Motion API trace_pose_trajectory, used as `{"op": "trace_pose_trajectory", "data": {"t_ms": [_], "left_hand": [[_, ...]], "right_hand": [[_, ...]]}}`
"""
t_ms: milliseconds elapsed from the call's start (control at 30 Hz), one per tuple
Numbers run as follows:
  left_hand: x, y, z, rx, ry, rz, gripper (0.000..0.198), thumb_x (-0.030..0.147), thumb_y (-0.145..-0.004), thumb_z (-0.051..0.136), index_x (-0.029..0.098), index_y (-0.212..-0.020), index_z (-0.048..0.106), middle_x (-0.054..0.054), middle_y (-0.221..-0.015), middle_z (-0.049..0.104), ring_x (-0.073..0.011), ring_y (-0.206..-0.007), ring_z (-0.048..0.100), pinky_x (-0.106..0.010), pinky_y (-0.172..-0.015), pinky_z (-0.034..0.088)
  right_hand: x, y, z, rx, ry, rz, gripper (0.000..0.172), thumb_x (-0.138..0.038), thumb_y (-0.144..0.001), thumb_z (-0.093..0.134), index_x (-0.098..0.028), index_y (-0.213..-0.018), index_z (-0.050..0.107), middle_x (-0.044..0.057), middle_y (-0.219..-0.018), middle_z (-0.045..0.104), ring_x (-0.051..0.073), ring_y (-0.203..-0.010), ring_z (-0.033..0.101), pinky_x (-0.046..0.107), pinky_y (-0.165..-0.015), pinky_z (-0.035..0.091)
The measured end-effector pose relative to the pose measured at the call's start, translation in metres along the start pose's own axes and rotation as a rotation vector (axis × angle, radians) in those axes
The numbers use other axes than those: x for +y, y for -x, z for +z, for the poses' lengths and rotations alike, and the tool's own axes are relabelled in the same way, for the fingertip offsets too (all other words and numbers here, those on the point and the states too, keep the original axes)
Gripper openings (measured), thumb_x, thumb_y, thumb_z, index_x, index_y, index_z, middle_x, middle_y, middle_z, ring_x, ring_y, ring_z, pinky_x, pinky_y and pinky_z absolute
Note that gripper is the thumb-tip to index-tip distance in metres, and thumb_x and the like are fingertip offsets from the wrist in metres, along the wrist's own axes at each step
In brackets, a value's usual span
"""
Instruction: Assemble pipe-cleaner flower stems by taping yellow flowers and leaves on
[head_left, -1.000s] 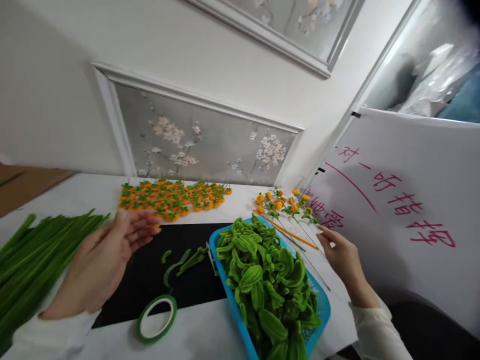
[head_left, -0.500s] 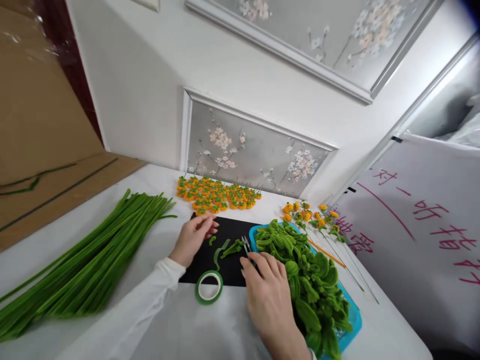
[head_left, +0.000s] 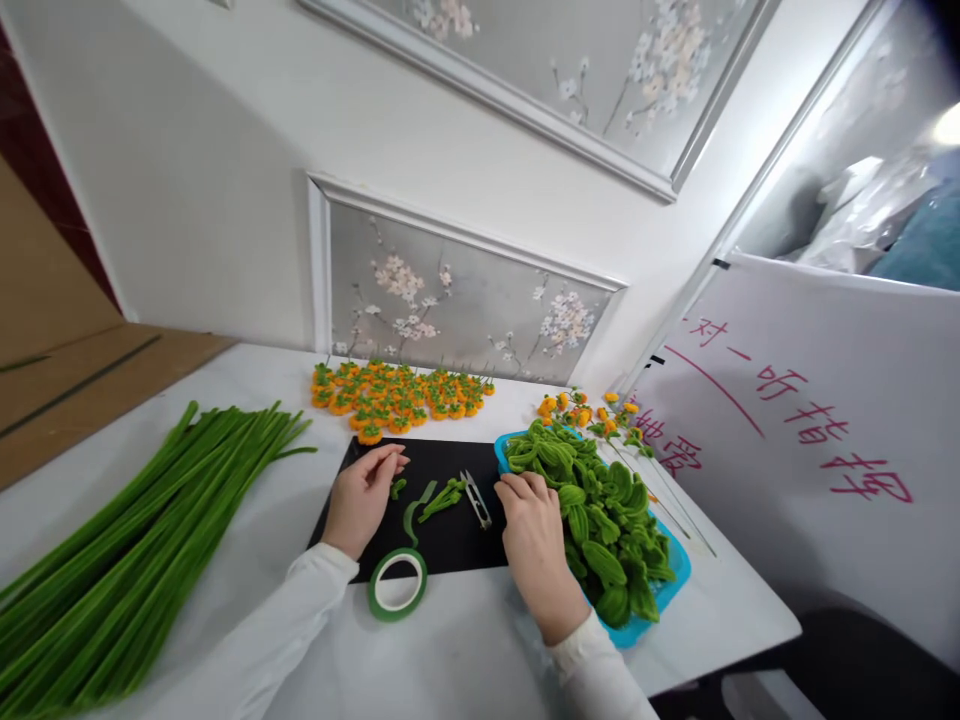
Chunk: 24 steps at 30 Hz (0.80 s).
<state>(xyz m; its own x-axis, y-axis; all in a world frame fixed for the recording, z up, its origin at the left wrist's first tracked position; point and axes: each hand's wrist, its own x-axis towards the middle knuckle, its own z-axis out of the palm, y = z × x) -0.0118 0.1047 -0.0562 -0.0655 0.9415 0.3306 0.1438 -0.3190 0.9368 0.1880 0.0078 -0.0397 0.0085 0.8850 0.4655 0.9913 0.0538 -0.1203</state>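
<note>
My left hand [head_left: 361, 503] hovers over the left part of a black mat [head_left: 442, 545], thumb and fingers pinched together; whatever is between them, if anything, is hidden. My right hand [head_left: 534, 535] has its fingers curled down at the left rim of a blue basket [head_left: 679, 575], beside fuzzy green leaves [head_left: 604, 565]; its fingertips are mostly hidden. Thread snips [head_left: 475, 500] lie on the mat between the hands. Left of them is a small bundle of green pieces [head_left: 444, 499]. A roll of green tape [head_left: 418, 588] sits at the mat's front edge, its loose end [head_left: 411, 520] running up the mat.
Long green fuzzy stems [head_left: 157, 540] lie in a pile on the left. Behind the mat stand several small orange pieces with green tops [head_left: 397, 390]. Orange flowers on thin wires [head_left: 585, 412] lie behind the basket. A wall [head_left: 225, 200] closes off the back.
My right hand has come off the snips and shifted to the basket's rim; the snips now lie fully in sight. My left hand stays pinched above the mat. The camera view has turned right.
</note>
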Motion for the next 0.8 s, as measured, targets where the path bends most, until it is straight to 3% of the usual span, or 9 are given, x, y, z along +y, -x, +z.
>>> {"op": "trace_pose_trajectory", "data": {"t_ms": [233, 367, 433, 500, 567, 633, 667, 733, 800], "left_hand": [[-0.011, -0.005, -0.001, -0.015, -0.066, 0.042, 0.033, 0.043, -0.079, 0.055, 0.018, -0.095, 0.068, -0.008, -0.086, 0.074, -0.0236, -0.08, 0.069, -0.034, -0.075, 0.055], [-0.011, -0.006, 0.0, -0.02, -0.078, 0.058, 0.033, 0.044, -0.079, 0.054, 0.019, -0.094, 0.068, -0.007, -0.085, 0.075, -0.0236, -0.079, 0.069, -0.035, -0.075, 0.055], [-0.011, -0.005, 0.001, -0.022, -0.081, 0.062, 0.033, 0.044, -0.079, 0.054, 0.019, -0.094, 0.068, -0.007, -0.085, 0.075, -0.0234, -0.079, 0.07, -0.035, -0.075, 0.056], [-0.011, -0.004, 0.002, -0.029, -0.086, 0.063, 0.033, 0.045, -0.08, 0.054, 0.019, -0.094, 0.068, -0.007, -0.085, 0.075, -0.0231, -0.079, 0.07, -0.034, -0.074, 0.056], [-0.01, -0.004, 0.003, -0.041, -0.092, 0.063, 0.034, 0.045, -0.08, 0.053, 0.019, -0.095, 0.068, -0.007, -0.085, 0.075, -0.0227, -0.079, 0.07, -0.034, -0.074, 0.056], [-0.009, -0.004, 0.004, -0.053, -0.099, 0.065, 0.035, 0.046, -0.08, 0.052, 0.018, -0.095, 0.068, -0.007, -0.085, 0.075, -0.0222, -0.078, 0.07, -0.034, -0.075, 0.057], [-0.009, -0.004, 0.005, -0.058, -0.103, 0.067, 0.036, 0.046, -0.08, 0.052, 0.018, -0.095, 0.068, -0.007, -0.085, 0.075, -0.0221, -0.078, 0.07, -0.033, -0.074, 0.057], [-0.009, -0.004, 0.005, -0.056, -0.118, 0.074, 0.037, 0.047, -0.08, 0.051, 0.018, -0.095, 0.068, -0.007, -0.084, 0.075, -0.0221, -0.078, 0.07, -0.033, -0.074, 0.057], [-0.009, -0.004, 0.002, -0.038, -0.143, 0.082, 0.037, 0.047, -0.08, 0.05, 0.017, -0.096, 0.067, -0.008, -0.084, 0.075, -0.0227, -0.079, 0.071, -0.033, -0.073, 0.058]], "right_hand": [[-0.007, -0.013, 0.0, 0.024, 0.021, 0.036, 0.042, 0.003, -0.081, 0.04, -0.019, -0.109, 0.064, 0.011, -0.121, 0.061, 0.029, -0.111, 0.05, 0.043, -0.084, 0.046], [-0.014, 0.01, -0.021, 0.171, -0.079, -0.039, 0.042, 0.001, -0.082, 0.041, -0.019, -0.113, 0.062, 0.012, -0.118, 0.061, 0.027, -0.113, 0.05, 0.04, -0.092, 0.045], [-0.005, 0.031, -0.037, 0.307, -0.207, -0.048, 0.032, -0.012, -0.088, 0.046, -0.021, -0.116, 0.059, 0.01, -0.112, 0.062, 0.022, -0.102, 0.057, 0.034, -0.085, 0.049], [0.017, 0.056, -0.052, 0.576, -0.251, 0.11, 0.025, -0.026, -0.088, 0.052, -0.019, -0.111, 0.059, 0.011, -0.1, 0.063, 0.022, -0.086, 0.061, 0.032, -0.072, 0.051], [0.049, 0.078, -0.061, 0.745, -0.209, 0.468, 0.038, -0.04, -0.084, 0.056, -0.014, -0.112, 0.056, 0.01, -0.088, 0.061, 0.019, -0.063, 0.059, 0.029, -0.055, 0.048], [0.087, 0.092, -0.063, 0.632, -0.174, 0.794, 0.054, -0.051, -0.081, 0.055, -0.013, -0.118, 0.052, 0.014, -0.094, 0.062, 0.018, -0.057, 0.058, 0.032, -0.053, 0.046], [0.106, 0.095, -0.061, 0.572, -0.181, 0.865, 0.058, -0.055, -0.081, 0.051, -0.012, -0.12, 0.051, 0.017, -0.104, 0.061, 0.021, -0.063, 0.061, 0.033, -0.056, 0.047], [0.141, 0.094, -0.055, 0.424, -0.282, 0.853, 0.064, -0.059, -0.082, 0.042, -0.009, -0.122, 0.049, 0.021, -0.116, 0.058, 0.027, -0.078, 0.064, 0.036, -0.065, 0.049], [0.17, 0.084, -0.048, 0.238, -0.37, 0.842, 0.067, -0.063, -0.079, 0.039, -0.01, -0.119, 0.054, 0.019, -0.107, 0.065, 0.028, -0.08, 0.065, 0.037, -0.07, 0.049]]}}
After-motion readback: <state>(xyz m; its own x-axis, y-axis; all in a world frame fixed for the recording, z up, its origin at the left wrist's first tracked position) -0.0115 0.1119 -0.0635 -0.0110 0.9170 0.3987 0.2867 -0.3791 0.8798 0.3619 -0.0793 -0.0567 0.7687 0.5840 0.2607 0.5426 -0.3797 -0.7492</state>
